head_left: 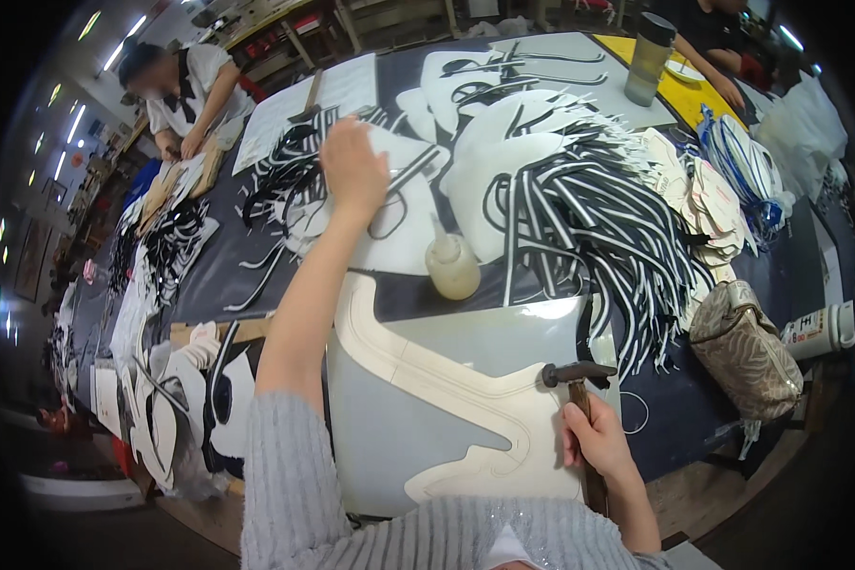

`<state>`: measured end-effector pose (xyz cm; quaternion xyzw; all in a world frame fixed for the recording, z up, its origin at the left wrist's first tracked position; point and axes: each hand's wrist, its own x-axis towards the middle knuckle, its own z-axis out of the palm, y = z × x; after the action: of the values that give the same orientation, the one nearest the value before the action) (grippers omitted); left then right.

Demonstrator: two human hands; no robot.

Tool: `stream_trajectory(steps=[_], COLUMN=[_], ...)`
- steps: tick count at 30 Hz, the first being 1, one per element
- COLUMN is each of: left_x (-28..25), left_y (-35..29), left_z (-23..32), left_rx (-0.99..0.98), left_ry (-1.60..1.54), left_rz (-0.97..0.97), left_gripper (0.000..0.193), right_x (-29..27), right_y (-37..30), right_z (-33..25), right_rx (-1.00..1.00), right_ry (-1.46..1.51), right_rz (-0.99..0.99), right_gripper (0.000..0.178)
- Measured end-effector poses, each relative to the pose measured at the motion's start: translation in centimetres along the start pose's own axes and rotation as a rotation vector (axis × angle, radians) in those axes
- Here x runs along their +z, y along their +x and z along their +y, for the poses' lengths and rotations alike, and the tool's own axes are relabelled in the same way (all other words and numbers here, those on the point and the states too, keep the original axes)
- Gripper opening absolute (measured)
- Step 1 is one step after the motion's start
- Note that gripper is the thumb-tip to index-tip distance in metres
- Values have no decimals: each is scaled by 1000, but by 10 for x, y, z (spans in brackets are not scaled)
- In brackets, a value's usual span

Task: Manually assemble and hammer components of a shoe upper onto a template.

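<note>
My right hand is closed around the wooden handle of a hammer. The hammer's dark head rests over the right edge of a cream, curved flat piece with lines drawn on it. That piece lies on a grey board in front of me. My left arm stretches far forward, and my left hand is over a pile of black-and-white strips and white cut pieces. Its fingers point away from me and are mostly hidden, so any grip there does not show.
Just beyond the board stands a squat bottle with a nozzle. A large heap of striped strips spreads to its right, near a patterned pouch and a white container. A tall tumbler stands farther back. Co-workers sit at the far left and far right.
</note>
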<state>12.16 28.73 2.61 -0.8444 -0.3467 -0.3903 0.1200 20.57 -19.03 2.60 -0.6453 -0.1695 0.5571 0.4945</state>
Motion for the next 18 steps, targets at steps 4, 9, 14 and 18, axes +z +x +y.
stream_trajectory(steps=[4, 9, 14, 18], left_x=[26, 46, 37, 28], left_y=[6, 7, 3, 8], left_z=[40, 50, 63, 77], left_rx=[60, 3, 42, 48], left_ry=[-638, -672, -671, -690], left_rz=[-540, -774, -832, -785], left_gripper=[59, 72, 81, 83], right_x=[2, 2, 2, -2], right_y=[0, 5, 3, 10], right_z=[-5, -7, -14, -11], right_rx=[13, 13, 31, 29], right_ry=[-11, -9, -30, -43], right_rz=[-11, -50, -42, -55], right_gripper=[21, 21, 21, 22])
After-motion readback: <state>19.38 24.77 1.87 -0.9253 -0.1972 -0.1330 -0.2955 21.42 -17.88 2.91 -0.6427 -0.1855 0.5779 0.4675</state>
